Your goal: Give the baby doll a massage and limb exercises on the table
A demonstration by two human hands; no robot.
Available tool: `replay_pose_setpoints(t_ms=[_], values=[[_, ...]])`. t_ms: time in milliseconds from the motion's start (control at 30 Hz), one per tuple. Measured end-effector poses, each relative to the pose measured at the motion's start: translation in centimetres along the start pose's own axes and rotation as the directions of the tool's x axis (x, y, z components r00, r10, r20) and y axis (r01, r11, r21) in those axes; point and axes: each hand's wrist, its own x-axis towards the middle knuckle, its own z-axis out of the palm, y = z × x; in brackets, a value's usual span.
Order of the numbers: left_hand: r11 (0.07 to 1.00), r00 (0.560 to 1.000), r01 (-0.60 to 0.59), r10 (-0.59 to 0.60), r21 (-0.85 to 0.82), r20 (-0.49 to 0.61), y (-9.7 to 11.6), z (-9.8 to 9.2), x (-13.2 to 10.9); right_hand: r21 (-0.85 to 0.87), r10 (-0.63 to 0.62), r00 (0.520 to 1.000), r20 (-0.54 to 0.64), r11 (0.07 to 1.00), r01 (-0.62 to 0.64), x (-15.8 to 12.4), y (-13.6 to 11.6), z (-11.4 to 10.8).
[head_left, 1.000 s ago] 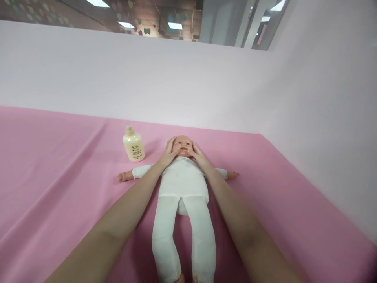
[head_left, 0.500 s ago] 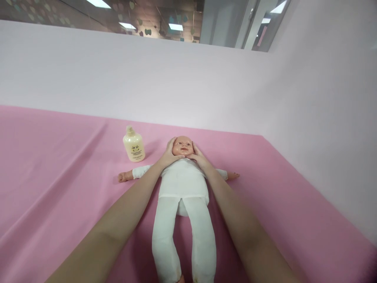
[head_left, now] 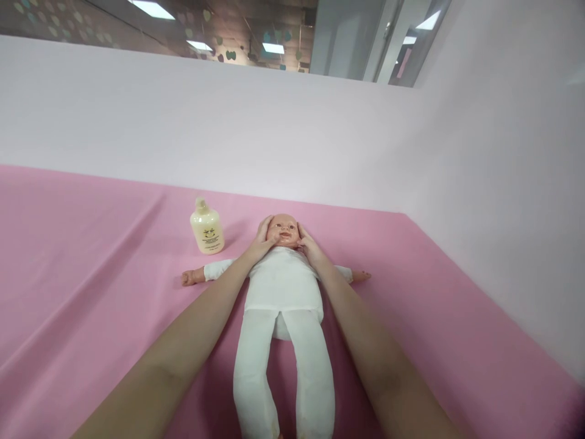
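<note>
A baby doll [head_left: 284, 283] in white clothes lies on its back, face up, with its arms stretched out sideways and its legs towards me. My left hand [head_left: 261, 242] cups the left side of the doll's head [head_left: 285, 227], its thumb on the cheek near the mouth. On the opposite side, my right hand [head_left: 311, 245] holds the head too, with the thumb low by the jaw. The fingers of both hands run up along the sides of the head, partly hidden behind it. Beyond the doll's arm on the left, a pale yellow pump bottle [head_left: 208, 230] stands upright.
A pink cloth [head_left: 114, 256] with creases on the left covers the surface under the doll. White walls [head_left: 256, 134] border it at the back and right. Above the back wall, a window [head_left: 256, 36] shows ceiling lights and hanging decorations.
My thumbs have slid apart from the doll's chin, the left one up onto the cheek and the right one outwards to the jaw. The doll and bottle have stayed in place.
</note>
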Motion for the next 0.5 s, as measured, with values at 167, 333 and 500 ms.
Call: replay_pose_setpoints(t_ms=[167,333,500], values=[[0.998,1.0,-0.024,0.023,0.05,0.014,0.3,0.0,-0.3,-0.169,0.005,1.0,0.009,0.986,-0.004,-0.4,-0.5,-0.4],[0.999,1.0,-0.015,0.014,0.033,0.02,-0.9,-0.2,0.3,-0.154,-0.003,1.0,0.003,0.988,0.004,-0.2,-0.6,0.0],[0.999,1.0,-0.001,0.0,-0.044,-0.01,-2.0,-0.2,0.8,-0.038,-0.003,1.0,-0.023,0.999,0.002,0.7,0.4,-0.1]])
